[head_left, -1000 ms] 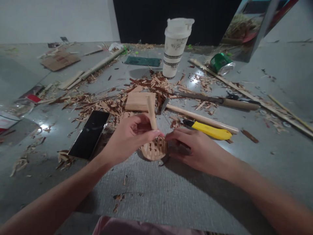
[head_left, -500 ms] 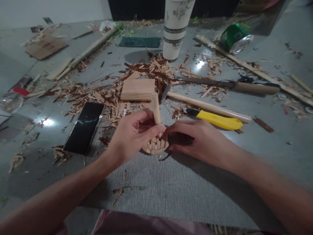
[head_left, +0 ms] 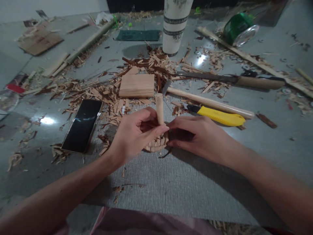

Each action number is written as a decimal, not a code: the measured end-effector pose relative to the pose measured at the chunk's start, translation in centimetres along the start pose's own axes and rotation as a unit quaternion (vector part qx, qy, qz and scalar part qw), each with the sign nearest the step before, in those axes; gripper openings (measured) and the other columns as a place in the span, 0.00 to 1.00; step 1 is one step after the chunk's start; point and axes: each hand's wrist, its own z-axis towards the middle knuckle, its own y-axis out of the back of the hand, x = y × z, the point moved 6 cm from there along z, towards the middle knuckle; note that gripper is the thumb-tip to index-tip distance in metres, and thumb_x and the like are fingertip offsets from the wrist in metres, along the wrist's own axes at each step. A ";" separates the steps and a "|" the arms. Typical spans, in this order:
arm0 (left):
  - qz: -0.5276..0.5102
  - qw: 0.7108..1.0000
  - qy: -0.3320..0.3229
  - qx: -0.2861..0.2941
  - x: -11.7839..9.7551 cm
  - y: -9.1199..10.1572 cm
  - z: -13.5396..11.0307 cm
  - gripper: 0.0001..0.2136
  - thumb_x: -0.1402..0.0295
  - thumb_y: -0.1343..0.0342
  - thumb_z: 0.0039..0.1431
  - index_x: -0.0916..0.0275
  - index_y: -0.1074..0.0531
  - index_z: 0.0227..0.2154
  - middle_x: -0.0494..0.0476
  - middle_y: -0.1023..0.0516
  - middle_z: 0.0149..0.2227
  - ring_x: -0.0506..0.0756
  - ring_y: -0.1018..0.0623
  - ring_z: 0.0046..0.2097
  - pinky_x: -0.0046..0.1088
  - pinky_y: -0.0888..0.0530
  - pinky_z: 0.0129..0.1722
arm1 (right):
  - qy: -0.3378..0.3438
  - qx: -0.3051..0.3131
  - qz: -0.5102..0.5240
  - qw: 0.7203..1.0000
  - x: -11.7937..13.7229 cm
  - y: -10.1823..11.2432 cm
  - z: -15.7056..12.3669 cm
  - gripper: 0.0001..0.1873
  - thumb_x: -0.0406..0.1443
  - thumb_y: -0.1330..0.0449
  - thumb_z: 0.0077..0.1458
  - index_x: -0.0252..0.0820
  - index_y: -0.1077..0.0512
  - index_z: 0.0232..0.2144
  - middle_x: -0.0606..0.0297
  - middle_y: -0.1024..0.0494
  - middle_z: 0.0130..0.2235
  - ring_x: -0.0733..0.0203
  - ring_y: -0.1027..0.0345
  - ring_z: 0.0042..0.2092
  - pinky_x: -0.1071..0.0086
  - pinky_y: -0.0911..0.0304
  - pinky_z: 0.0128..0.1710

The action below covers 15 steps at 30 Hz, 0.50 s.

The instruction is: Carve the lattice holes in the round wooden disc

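Left hand (head_left: 138, 135) pinches a pale wooden rod (head_left: 159, 108) mid-frame, seemingly positioning it over a carved, rounded wooden piece (head_left: 155, 146); right hand (head_left: 195, 135) curls alongside, grip unclear; next, steadiness matters.

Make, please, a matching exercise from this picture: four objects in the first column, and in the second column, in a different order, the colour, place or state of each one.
Column one
1. short wooden rod
2. phone
3. utility knife
4. can

Column two
A. green, lying on its side
B. yellow, lying just beyond the right hand
C. dark screen, facing up
D. gripped by the left hand

Right pairs
1-D, 2-C, 3-B, 4-A
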 end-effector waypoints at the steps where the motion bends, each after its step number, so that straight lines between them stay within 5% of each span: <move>1: 0.004 1.000 0.001 0.002 0.0 0.0 0.0 0.06 0.68 0.29 0.59 0.63 0.19 0.36 0.54 0.15 0.36 0.52 0.15 0.37 0.26 0.16 0.41 | -0.001 0.001 0.000 1.000 0.0 0.0 0.0 0.08 0.36 0.32 0.64 0.45 0.23 0.44 0.64 0.16 0.41 0.58 0.23 0.40 0.66 0.36 0.37; 15: 0.064 0.997 -0.028 0.009 -0.3 0.1 -0.3 0.07 0.65 0.29 0.60 0.64 0.17 0.34 0.56 0.15 0.36 0.53 0.15 0.37 0.25 0.16 0.38 | -0.009 0.007 -0.010 1.000 0.1 0.1 0.1 0.07 0.37 0.32 0.64 0.45 0.22 0.45 0.65 0.15 0.41 0.58 0.23 0.39 0.66 0.36 0.37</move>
